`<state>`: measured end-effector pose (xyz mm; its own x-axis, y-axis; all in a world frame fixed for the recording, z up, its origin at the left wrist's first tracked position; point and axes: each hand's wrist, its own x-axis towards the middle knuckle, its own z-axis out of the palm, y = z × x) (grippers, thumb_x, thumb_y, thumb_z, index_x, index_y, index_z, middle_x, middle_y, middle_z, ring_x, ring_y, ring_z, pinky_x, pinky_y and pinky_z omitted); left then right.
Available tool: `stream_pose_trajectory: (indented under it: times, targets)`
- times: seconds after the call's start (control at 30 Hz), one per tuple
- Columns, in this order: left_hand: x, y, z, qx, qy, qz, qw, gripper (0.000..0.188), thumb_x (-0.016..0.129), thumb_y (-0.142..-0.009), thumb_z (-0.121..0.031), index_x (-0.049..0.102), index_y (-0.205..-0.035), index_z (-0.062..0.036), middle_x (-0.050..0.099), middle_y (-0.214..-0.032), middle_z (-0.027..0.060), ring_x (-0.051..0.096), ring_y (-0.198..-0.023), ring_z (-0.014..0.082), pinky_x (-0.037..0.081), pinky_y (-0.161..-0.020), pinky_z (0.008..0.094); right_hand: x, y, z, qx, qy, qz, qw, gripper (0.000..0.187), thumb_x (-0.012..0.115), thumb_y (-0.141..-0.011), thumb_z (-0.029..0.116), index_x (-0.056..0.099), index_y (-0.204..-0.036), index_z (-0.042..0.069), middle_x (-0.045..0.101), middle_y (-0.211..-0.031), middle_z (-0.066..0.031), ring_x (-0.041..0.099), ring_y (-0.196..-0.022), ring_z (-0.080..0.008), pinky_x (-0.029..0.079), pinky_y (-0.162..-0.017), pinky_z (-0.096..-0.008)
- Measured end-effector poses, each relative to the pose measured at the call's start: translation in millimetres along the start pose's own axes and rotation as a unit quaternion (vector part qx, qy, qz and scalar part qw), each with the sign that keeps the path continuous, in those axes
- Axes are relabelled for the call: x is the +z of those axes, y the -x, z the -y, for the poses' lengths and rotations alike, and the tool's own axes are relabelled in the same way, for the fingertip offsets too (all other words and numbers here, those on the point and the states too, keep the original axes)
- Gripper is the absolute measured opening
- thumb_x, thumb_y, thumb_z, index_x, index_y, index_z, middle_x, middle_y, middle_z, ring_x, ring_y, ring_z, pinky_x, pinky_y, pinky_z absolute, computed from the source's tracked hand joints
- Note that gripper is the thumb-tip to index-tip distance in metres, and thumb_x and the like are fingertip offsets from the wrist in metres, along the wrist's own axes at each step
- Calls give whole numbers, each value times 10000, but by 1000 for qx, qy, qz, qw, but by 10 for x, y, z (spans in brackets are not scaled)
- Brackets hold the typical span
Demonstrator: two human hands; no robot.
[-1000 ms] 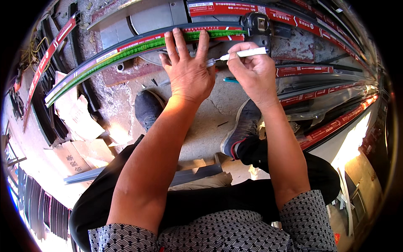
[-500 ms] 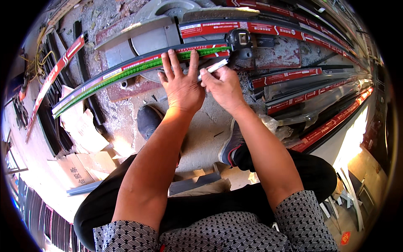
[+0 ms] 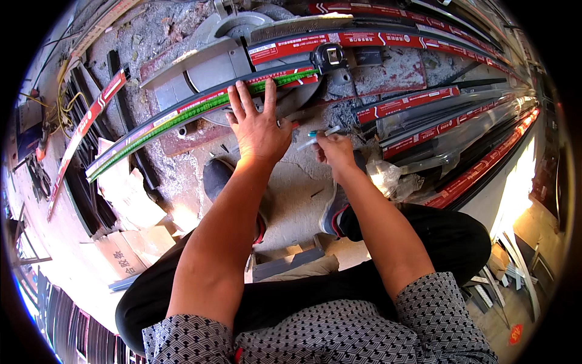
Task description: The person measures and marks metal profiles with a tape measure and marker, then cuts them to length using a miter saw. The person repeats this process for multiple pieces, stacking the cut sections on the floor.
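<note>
My left hand (image 3: 262,134) presses down with fingers spread across a long dark profile strip (image 3: 133,134) faced with red and white film. Along the strip lies a green tape measure blade (image 3: 193,110), partly under those fingertips. Its black case (image 3: 331,57) rests at the strip's right end. A small red piece (image 3: 295,125) shows by my left thumb; I cannot tell what it is. Apart from the strip, my right hand (image 3: 337,150) is closed around a slim white pen (image 3: 332,130), with a small teal part beside its fingertips.
A grey metal saw base (image 3: 218,59) sits behind the strip amid shavings. More red-filmed profiles (image 3: 418,109) lie at right, some in clear plastic (image 3: 445,159). Cardboard (image 3: 130,252) and dark strips (image 3: 130,103) lie at left. My shoes (image 3: 216,178) are below my hands.
My right hand has drawn back from the strip toward me and slightly right, carrying the pen. The left hand stays spread on the strip. The whole view has shifted slightly.
</note>
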<state>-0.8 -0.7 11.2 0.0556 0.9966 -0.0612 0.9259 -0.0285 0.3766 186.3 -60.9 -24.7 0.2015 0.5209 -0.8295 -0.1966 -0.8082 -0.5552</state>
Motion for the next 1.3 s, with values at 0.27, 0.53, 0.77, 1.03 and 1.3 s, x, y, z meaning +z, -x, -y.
stream_pose_trajectory:
  times: [0.27, 0.53, 0.77, 1.03, 1.3]
  targets:
    - [-9, -8, -36, -20, -10, 24, 999, 839, 640, -864, -318, 319, -1636, -251, 130, -1666, 339, 63, -1559, 541, 229, -1171, 697, 51, -142, 1025, -293, 186, -222, 911, 762, 686, -875, 514, 535, -1346, -66, 642, -1215, -292, 628, -1186, -406, 478, -1017, -447]
    - [-111, -5, -44, -26, -31, 39, 998, 839, 641, -872, -324, 312, -1642, -263, 120, -1675, 329, 71, -1568, 518, 284, -1152, 668, 439, -86, 2086, -224, 517, -146, 813, 795, 742, -822, 591, 558, -1336, 13, 661, -1292, -240, 659, -1215, -374, 524, -1020, -472]
    - [-169, -22, -118, -33, -25, 71, 997, 883, 663, -860, -326, 273, -1652, -297, 98, -1688, 314, 59, -1577, 503, 301, -1124, 707, 412, -478, 1967, -263, 518, -126, 804, 906, 799, -819, 467, 391, -1434, -59, 649, -1321, -275, 645, -1253, -387, 508, -1045, -437]
    - [-414, 13, -107, -51, -44, 74, 995, 869, 667, -868, -360, 279, -1645, -326, 161, -1698, 247, 122, -1579, 454, 229, -1138, 757, 416, 188, 1982, -289, 486, -151, 811, 745, 808, -802, 474, 504, -1281, -9, 703, -1185, -272, 695, -1133, -415, 542, -967, -469]
    - [-1174, 31, -48, -14, -123, 82, 989, 540, 517, -981, -460, 595, -1428, -168, 712, -1233, 183, 681, -1161, 356, 469, -984, 571, 277, 379, 1463, -421, 408, -179, 790, 659, 806, -814, 430, 477, -1185, -4, 685, -1127, -270, 684, -1063, -439, 540, -931, -489]
